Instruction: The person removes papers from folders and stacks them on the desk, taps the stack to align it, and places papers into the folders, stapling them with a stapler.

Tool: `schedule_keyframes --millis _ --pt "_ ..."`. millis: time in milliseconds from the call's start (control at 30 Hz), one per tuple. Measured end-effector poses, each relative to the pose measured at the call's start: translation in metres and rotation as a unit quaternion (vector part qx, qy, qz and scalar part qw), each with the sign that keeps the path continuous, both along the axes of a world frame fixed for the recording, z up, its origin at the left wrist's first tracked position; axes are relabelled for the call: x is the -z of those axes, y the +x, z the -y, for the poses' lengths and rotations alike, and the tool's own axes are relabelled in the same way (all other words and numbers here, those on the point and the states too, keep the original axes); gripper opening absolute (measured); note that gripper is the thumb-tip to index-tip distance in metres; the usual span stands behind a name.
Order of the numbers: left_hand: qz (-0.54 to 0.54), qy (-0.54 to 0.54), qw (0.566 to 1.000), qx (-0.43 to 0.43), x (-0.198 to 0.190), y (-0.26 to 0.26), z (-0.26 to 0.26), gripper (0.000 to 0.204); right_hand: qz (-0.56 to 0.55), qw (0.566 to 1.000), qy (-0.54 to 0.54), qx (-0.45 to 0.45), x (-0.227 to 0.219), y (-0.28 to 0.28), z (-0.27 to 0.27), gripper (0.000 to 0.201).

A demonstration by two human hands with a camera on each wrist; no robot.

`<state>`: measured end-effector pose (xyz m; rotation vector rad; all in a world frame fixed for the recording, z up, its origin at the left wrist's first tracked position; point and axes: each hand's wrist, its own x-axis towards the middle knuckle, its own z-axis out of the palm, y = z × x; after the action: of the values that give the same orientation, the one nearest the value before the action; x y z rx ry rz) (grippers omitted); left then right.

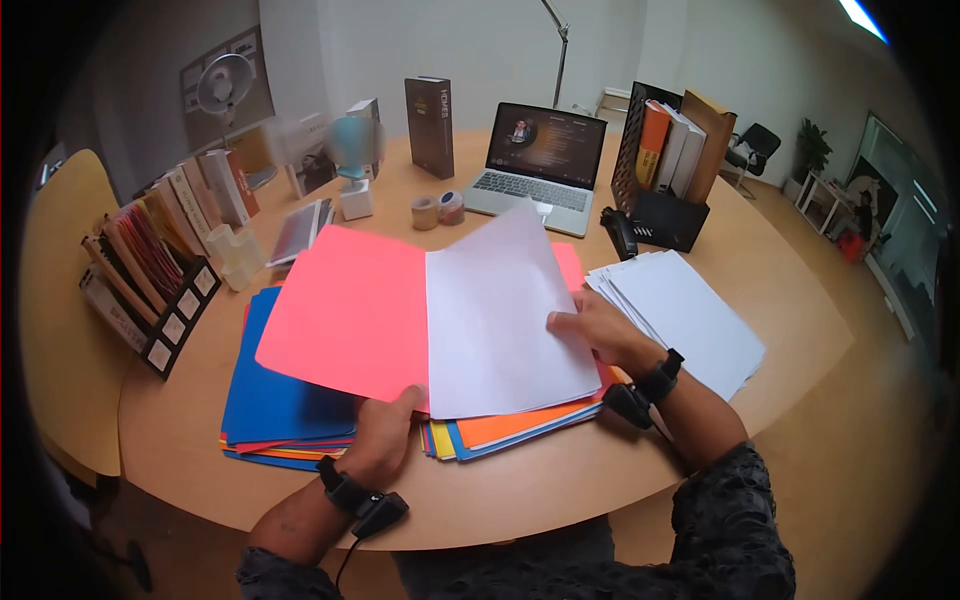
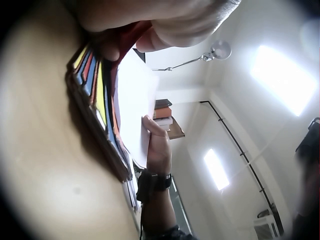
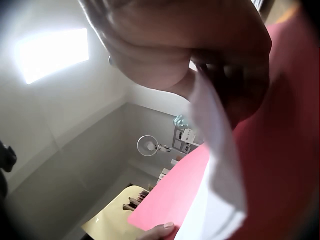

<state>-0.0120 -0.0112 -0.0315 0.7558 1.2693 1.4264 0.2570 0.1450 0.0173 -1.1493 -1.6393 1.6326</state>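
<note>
A pink folder [image 1: 345, 310] lies spread out above the stacks, a white sheet of paper [image 1: 500, 320] over its right half. My left hand [image 1: 385, 430] grips the folder's near edge by the middle, thumb on top. With the thumb over its right side, my right hand [image 1: 605, 330] pinches the white sheet; in the right wrist view, the paper [image 3: 215, 165] bends where it leaves the fingers. To the left, partly under the folder, is a stack topped by a blue folder [image 1: 285, 405]. Orange, blue and yellow folders [image 1: 510, 428] show beneath the sheet's near edge.
A stack of white paper [image 1: 700, 320] lies right of my right hand. Behind are a laptop [image 1: 540, 165], tape rolls [image 1: 425, 212], a black stapler [image 1: 618, 232] and a book holder [image 1: 672, 215]. A file rack [image 1: 180, 318] stands at the left edge.
</note>
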Motion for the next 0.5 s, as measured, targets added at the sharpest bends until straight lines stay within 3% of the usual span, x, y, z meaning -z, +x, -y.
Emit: schedule_keyframes --millis 67,200,267,333,433,500 --pt "0.021 -0.004 1.000 0.004 -0.004 -0.001 0.001 0.012 0.027 0.999 0.035 -0.006 -0.018 0.009 -0.004 0.030" --pt "0.075 0.018 0.997 0.028 -0.008 0.000 0.002 0.012 -0.031 0.978 0.205 0.020 -0.049 0.070 -0.045 0.023" --pt "0.064 0.014 0.998 0.016 -0.009 0.000 0.002 0.012 0.042 0.968 0.239 0.063 -0.080 0.111 -0.056 0.020" --pt "0.066 0.019 0.997 0.025 -0.004 -0.002 0.001 0.012 0.160 0.948 0.247 0.119 -0.096 0.167 -0.075 0.021" --pt "0.067 0.029 0.997 0.013 -0.004 -0.001 0.000 0.012 0.200 0.934 0.222 0.197 -0.095 0.244 -0.093 0.019" --pt "0.067 0.030 0.997 0.008 -0.006 -0.002 0.000 0.012 0.204 0.940 0.187 0.201 -0.089 0.278 -0.087 0.018"
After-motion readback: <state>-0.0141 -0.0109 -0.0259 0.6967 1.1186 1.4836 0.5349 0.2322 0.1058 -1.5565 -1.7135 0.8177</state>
